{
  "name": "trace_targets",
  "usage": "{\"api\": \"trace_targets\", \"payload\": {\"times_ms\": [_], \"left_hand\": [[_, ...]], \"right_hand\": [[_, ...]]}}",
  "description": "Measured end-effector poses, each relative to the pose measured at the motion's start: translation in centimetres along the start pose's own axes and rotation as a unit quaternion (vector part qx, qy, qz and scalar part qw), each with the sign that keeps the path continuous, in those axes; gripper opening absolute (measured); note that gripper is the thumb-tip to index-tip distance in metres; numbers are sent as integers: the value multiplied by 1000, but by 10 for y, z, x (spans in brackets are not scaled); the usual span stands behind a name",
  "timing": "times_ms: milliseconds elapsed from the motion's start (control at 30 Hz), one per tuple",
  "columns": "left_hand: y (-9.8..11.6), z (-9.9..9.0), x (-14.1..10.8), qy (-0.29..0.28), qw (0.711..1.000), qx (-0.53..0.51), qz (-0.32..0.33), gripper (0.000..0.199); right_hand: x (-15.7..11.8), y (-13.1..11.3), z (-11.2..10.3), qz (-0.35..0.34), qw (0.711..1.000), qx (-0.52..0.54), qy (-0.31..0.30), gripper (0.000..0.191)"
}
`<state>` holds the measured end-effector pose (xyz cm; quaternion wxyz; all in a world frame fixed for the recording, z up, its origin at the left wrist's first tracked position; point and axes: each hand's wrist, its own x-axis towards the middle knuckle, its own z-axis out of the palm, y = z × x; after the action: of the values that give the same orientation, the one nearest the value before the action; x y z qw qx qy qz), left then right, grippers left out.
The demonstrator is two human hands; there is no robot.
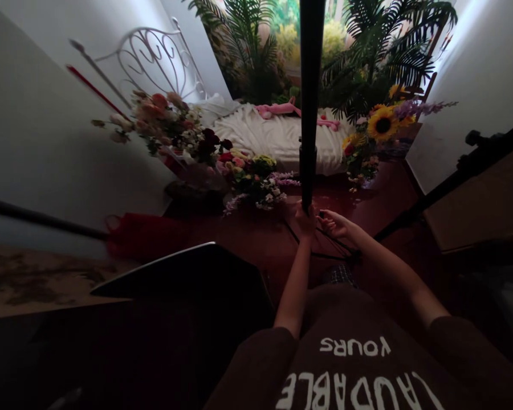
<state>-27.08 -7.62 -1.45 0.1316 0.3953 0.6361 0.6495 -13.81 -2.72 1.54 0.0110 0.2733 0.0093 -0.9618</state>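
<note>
A black light stand (310, 102) rises upright in front of me, its pole running out of the top of the head view. My left hand (306, 221) is wrapped around the lower part of the pole. Just to its right, my right hand (336, 224) has its fingers closed on a small dark knob (321, 214) beside the pole. Below my hands the stand's thin legs (331, 256) spread over the dark red floor (248, 239); parts of them are hidden by my arms.
Flower bunches (256, 176) and sunflowers (382, 123) surround a bed with a cream cover (256, 134). A dark panel (188, 273) with a pale edge is at left. More black poles slant in at left (38, 216) and right (448, 182). A red bag (141, 233) lies leftward.
</note>
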Motion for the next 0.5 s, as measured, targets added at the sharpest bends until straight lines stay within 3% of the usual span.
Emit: {"api": "trace_targets", "payload": {"times_ms": [233, 500], "left_hand": [[-3, 1, 3, 5, 1000, 11, 1, 52], [-6, 2, 4, -3, 1000, 13, 4, 50]], "right_hand": [[-6, -7, 7, 5, 1000, 9, 21, 32], [3, -2, 7, -14, 999, 23, 21, 34]]}}
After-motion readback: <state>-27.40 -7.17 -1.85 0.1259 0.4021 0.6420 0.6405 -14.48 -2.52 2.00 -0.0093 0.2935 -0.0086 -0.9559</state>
